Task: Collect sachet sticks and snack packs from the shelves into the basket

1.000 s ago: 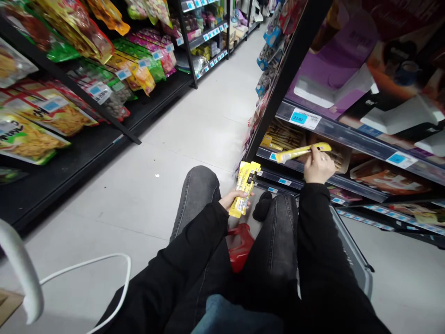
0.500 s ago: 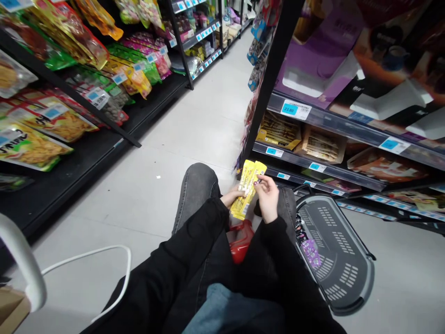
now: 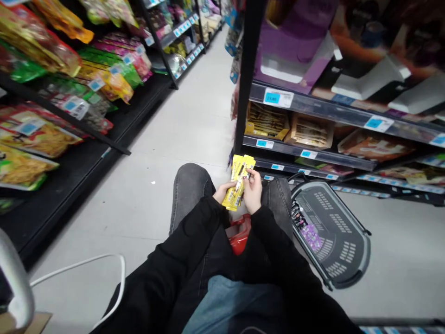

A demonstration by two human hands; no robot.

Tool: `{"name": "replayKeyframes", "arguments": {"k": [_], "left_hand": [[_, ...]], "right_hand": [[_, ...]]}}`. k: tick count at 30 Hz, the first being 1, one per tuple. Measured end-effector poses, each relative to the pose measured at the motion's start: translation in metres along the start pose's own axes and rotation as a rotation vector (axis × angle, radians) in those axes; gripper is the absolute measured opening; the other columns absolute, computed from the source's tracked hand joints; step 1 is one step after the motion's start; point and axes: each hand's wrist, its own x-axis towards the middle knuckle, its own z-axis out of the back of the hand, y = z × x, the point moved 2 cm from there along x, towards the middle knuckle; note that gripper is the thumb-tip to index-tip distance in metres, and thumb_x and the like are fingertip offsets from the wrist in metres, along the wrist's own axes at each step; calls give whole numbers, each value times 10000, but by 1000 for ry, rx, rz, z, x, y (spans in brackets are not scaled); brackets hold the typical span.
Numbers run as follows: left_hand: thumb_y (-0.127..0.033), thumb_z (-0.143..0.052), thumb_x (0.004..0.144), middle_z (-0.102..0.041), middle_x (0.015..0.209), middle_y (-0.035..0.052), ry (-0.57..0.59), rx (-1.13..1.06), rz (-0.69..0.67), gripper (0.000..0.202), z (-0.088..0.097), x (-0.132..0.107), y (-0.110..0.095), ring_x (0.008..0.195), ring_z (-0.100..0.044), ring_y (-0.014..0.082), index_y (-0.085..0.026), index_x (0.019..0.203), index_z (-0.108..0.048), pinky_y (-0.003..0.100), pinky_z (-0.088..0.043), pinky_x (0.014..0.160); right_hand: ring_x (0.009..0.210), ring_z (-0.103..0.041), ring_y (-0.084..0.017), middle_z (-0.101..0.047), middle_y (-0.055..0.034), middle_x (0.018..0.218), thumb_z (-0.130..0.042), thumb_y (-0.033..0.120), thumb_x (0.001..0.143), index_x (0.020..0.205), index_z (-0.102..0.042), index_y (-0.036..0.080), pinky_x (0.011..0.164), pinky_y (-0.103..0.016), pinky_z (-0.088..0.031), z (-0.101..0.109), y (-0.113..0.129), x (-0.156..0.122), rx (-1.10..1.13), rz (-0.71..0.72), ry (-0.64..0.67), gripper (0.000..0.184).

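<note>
A few slim yellow stick packets [image 3: 238,177] are held together above my knees, their long sides slanting up to the right. My left hand [image 3: 222,191] is closed on them from the left, low on the bundle. On the right side, the fingers of my right hand [image 3: 253,194] are bent in and pinch the packets' edge. Printing on the wrappers is too small to read. Below my hands, part of a red plastic object [image 3: 240,237] shows between my legs.
A grey shopping basket [image 3: 359,271] on the floor at right holds purple packages [image 3: 312,237]. Right-hand shelves [image 3: 313,104] hold boxes of stick packets [image 3: 267,121]. Bagged snacks [image 3: 26,123] line the left shelves. A white cable [image 3: 78,265] curves at lower left.
The camera view has shifted, so the shelves now appear further left. My right fingers have moved closer onto the packets, which are fanned slightly differently.
</note>
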Motion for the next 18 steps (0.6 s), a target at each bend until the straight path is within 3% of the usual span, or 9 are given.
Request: {"name": "replayKeyframes", "arguments": {"k": [3,8,12,14,18], "left_hand": [[-383,-569,776,-685,750,87,-25,41,-6,485,0,0,2,608,-646,208,-91,1163,-547,307,-519,582],[-122,-670,570,-686,755,24,-27,212,-72,646,-7,4,0,587,-643,180,-128,1197,-517,271,-532,568],[-101,-621,539,-653,606,5,-83,243,-10,610,-13,4,1,470,-600,170,-97,1145,-552,267,-522,482],[-106,-615,535,-670,630,20,-91,235,12,605,-16,3,1,494,-618,188,-95,1137,-558,292,-542,509],[-104,-625,522,-692,678,45,-111,239,28,605,-19,1,-1,563,-650,211,-90,1124,-570,320,-559,567]], "right_hand": [[769,-577,-144,-595,-84,1016,-476,240,818,1056,-522,167,731,-298,-487,1,0,0,-88,-44,-88,253],[832,-542,-154,-586,-55,991,-517,219,803,1018,-564,194,815,-299,-463,5,-1,2,-153,-60,-130,222],[1063,-475,-201,-515,-92,1116,-603,277,783,1182,-506,192,964,-369,-391,11,-8,1,-225,-53,-198,420],[1063,-475,-207,-472,-125,1169,-629,307,776,1262,-439,159,931,-365,-418,12,-15,1,-192,-133,-187,543],[873,-548,-176,-530,-118,1099,-600,331,800,1228,-467,130,786,-324,-479,9,-24,2,-109,-214,-69,492]]}}
